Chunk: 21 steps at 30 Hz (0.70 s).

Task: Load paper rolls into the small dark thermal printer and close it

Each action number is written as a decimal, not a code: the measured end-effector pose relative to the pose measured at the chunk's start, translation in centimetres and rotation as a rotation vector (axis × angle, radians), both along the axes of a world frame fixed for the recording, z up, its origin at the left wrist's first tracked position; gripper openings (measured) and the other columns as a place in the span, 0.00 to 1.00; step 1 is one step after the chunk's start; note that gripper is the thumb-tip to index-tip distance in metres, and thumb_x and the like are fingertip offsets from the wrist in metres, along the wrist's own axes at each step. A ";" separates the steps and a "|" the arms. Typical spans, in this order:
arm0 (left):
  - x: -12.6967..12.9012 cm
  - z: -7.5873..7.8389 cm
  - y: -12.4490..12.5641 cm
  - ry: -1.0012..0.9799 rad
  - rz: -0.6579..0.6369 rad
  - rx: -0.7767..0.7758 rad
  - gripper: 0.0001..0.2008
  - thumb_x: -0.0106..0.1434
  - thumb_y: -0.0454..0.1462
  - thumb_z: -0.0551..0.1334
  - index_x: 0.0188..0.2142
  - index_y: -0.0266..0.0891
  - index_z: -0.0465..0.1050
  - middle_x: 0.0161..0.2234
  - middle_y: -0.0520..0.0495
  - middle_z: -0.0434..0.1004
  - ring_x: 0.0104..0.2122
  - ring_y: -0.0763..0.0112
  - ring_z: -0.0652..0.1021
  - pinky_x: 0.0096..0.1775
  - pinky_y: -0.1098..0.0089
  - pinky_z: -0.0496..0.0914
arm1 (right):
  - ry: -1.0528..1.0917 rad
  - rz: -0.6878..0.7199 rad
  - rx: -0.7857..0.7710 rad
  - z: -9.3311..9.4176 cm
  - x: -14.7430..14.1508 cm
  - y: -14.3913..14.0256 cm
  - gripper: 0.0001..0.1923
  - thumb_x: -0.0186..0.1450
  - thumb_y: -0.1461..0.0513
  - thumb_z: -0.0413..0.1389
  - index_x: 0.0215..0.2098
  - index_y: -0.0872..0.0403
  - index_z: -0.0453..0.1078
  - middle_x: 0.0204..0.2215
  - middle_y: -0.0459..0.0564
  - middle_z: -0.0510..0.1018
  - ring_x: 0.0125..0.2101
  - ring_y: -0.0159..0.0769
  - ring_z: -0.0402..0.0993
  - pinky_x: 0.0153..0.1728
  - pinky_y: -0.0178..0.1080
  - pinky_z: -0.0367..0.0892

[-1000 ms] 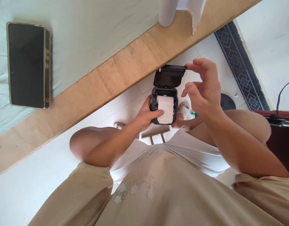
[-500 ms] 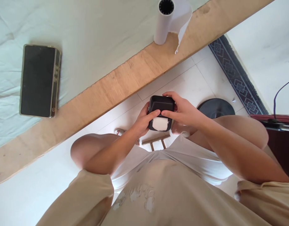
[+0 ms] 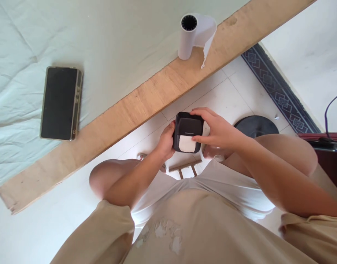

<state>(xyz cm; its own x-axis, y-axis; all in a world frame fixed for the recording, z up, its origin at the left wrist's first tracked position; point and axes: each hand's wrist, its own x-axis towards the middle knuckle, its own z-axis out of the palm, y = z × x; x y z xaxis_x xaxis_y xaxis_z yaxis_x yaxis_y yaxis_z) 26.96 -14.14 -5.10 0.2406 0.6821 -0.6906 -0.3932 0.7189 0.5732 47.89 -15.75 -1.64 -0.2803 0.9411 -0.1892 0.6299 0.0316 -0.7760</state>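
Observation:
A small black portable printer [image 3: 189, 126] is held above my lap, its front turned up toward me. A white paper strip [image 3: 187, 144] lies over its lower half. My left hand [image 3: 166, 142] grips the printer's left side, thumb along the edge. On the right, the fingers of my right hand [image 3: 212, 126] rest at the top right edge, and its thumb presses on the paper strip. The black upper panel appears raised or tilted, with a dark rim around it. Fingers beneath the printer are hidden.
On the table's pale green cover [image 3: 124, 44] lies a thick phone-like device [image 3: 60, 104]. A white paper roll [image 3: 187, 44] with a black core stands near the wooden table edge [image 3: 146, 95], its loose end curling right. A black round base [image 3: 255, 125] is on the floor.
My left thumb has moved off the printer's front to its left side. The printer's upper panel looks shifted, showing a dark rim. The view has shifted slightly, moving the phone-like device rightward.

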 end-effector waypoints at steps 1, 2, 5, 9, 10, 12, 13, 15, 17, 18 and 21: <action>0.0 0.0 0.0 0.004 0.006 -0.006 0.15 0.72 0.50 0.71 0.41 0.41 0.81 0.34 0.49 0.85 0.37 0.64 0.85 0.40 0.66 0.81 | -0.022 0.010 0.031 0.0 0.0 -0.1 0.38 0.64 0.51 0.67 0.70 0.50 0.71 0.69 0.62 0.73 0.65 0.55 0.75 0.60 0.56 0.79; 0.0 -0.1 0.0 0.003 0.007 -0.021 0.14 0.72 0.49 0.71 0.41 0.41 0.81 0.34 0.49 0.85 0.37 0.63 0.85 0.41 0.66 0.81 | -0.039 0.012 0.074 -0.1 0.0 -0.2 0.37 0.64 0.52 0.68 0.69 0.50 0.73 0.67 0.61 0.75 0.63 0.54 0.76 0.57 0.54 0.80; 0.0 -0.2 -0.1 -0.038 -0.032 -0.068 0.19 0.70 0.55 0.70 0.41 0.41 0.81 0.36 0.46 0.87 0.43 0.56 0.88 0.46 0.61 0.82 | -0.042 -0.057 0.269 -0.1 0.1 -0.2 0.26 0.66 0.52 0.66 0.60 0.51 0.80 0.52 0.57 0.80 0.50 0.47 0.79 0.49 0.48 0.78; -0.4 -0.6 -0.3 -0.021 -0.126 0.015 0.24 0.62 0.57 0.77 0.43 0.42 0.80 0.39 0.47 0.87 0.43 0.56 0.86 0.45 0.62 0.79 | -0.087 -0.298 0.512 0.0 0.0 -0.2 0.10 0.73 0.60 0.57 0.43 0.50 0.81 0.31 0.49 0.75 0.32 0.37 0.71 0.39 0.42 0.70; -0.4 -0.6 -0.4 0.001 -0.134 0.040 0.24 0.60 0.57 0.78 0.43 0.43 0.79 0.38 0.48 0.86 0.42 0.58 0.85 0.43 0.63 0.78 | -0.111 -0.339 0.543 0.1 0.0 -0.3 0.11 0.74 0.61 0.55 0.41 0.50 0.80 0.28 0.48 0.74 0.30 0.37 0.70 0.38 0.42 0.68; -0.4 -0.6 -0.5 0.035 -0.142 0.077 0.25 0.59 0.56 0.80 0.43 0.43 0.78 0.38 0.49 0.85 0.41 0.60 0.84 0.42 0.65 0.76 | -0.160 -0.324 0.544 0.0 -0.3 -0.5 0.12 0.74 0.63 0.53 0.40 0.50 0.80 0.27 0.48 0.75 0.30 0.37 0.71 0.37 0.41 0.66; -0.3 -0.5 -0.6 0.043 -0.148 0.091 0.26 0.59 0.56 0.80 0.44 0.43 0.77 0.39 0.49 0.84 0.42 0.61 0.84 0.43 0.65 0.76 | -0.198 -0.272 0.513 0.0 -0.6 -0.7 0.12 0.74 0.62 0.53 0.40 0.50 0.81 0.29 0.49 0.77 0.31 0.37 0.72 0.37 0.41 0.65; -0.2 -0.4 -0.7 0.049 -0.165 0.112 0.27 0.59 0.56 0.80 0.45 0.42 0.77 0.39 0.49 0.83 0.43 0.61 0.83 0.45 0.65 0.76 | -0.328 -0.135 0.393 -0.1 -1.3 -1.0 0.13 0.74 0.61 0.54 0.42 0.50 0.82 0.33 0.50 0.83 0.32 0.36 0.75 0.35 0.40 0.62; 0.0 -0.3 -0.8 0.054 -0.177 0.119 0.27 0.59 0.56 0.80 0.45 0.42 0.76 0.39 0.50 0.82 0.43 0.62 0.82 0.45 0.65 0.75 | -0.488 -0.030 0.252 0.0 -2.2 -1.2 0.14 0.75 0.60 0.54 0.44 0.51 0.83 0.39 0.51 0.86 0.31 0.36 0.76 0.32 0.41 0.55; 0.0 -0.2 -0.8 0.059 -0.179 0.116 0.28 0.58 0.57 0.80 0.45 0.42 0.76 0.38 0.50 0.81 0.42 0.63 0.82 0.45 0.66 0.75 | -0.554 0.004 0.187 0.1 -2.7 -1.2 0.14 0.76 0.60 0.53 0.44 0.51 0.83 0.42 0.51 0.88 0.31 0.35 0.76 0.31 0.41 0.51; 0.0 -0.2 -1.0 0.075 -0.188 0.109 0.29 0.57 0.57 0.81 0.45 0.42 0.76 0.38 0.51 0.80 0.41 0.65 0.81 0.43 0.67 0.74 | -0.642 0.049 0.023 0.6 -3.7 -0.9 0.14 0.76 0.62 0.53 0.48 0.50 0.82 0.46 0.51 0.89 0.31 0.36 0.77 0.30 0.41 0.44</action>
